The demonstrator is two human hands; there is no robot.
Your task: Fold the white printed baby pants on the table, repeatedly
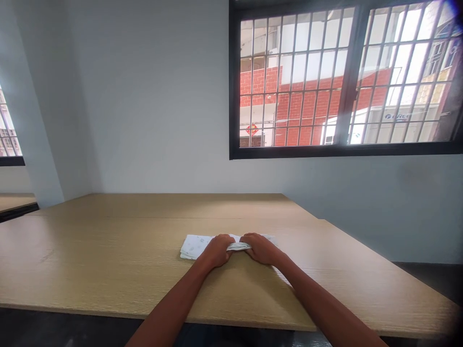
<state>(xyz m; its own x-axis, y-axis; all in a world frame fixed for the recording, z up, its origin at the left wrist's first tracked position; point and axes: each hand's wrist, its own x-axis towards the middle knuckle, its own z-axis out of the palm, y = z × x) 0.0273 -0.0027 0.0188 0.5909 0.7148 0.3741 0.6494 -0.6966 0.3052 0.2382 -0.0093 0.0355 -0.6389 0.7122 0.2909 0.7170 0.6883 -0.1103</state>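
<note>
Closely bent, the fingers of the left hand [219, 249] and the right hand [261, 246] close over the near edge of a folded cloth [195, 246], both hands gripping it just beside each other with a narrow gap between them. Most of the fingertips are hidden, on the far side or beneath the fabric. In that gap the edge bunches into a thick, layered roll. The cloth is white, printed with small grey motifs (too small to make out), and its left end lies flat in stacked layers; its right end shows only as a pale strip past the right hand. It sits on the table [108, 270], nearer the front edge than the back one, straight ahead of the person.

The tabletop is pale wood-grain, lightly glossy, with a thin seam running across it behind the cloth and soft shadows under the forearms [249, 282]. Beyond it stands a plain whitish wall [162, 96], with a pillar [39, 106] to the left. At the upper right, a black-framed window [350, 82] with metal bars looks out on a red brick building [307, 106]; part of another window [7, 130] shows at the left edge.
</note>
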